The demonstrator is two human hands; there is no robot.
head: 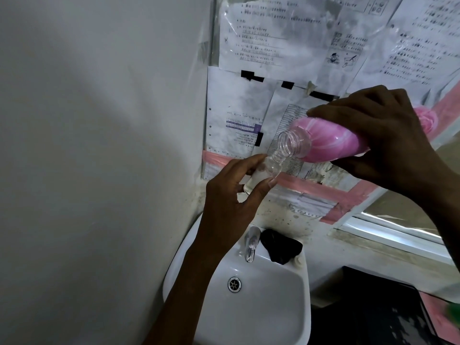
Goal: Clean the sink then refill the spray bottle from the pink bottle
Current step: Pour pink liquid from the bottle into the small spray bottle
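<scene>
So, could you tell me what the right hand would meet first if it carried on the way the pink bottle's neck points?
Probably the small clear bottle in the left hand: the pink bottle in the right hand already tilts at its mouth.

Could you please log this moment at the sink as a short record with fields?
left hand: holds small clear bottle, uncapped, tilted
right hand: holds pink bottle tipped, mouth at the clear bottle's opening
below: white sink, steel drain, chrome tap
on sink ledge: black cloth
wall: taped paper notices
</scene>
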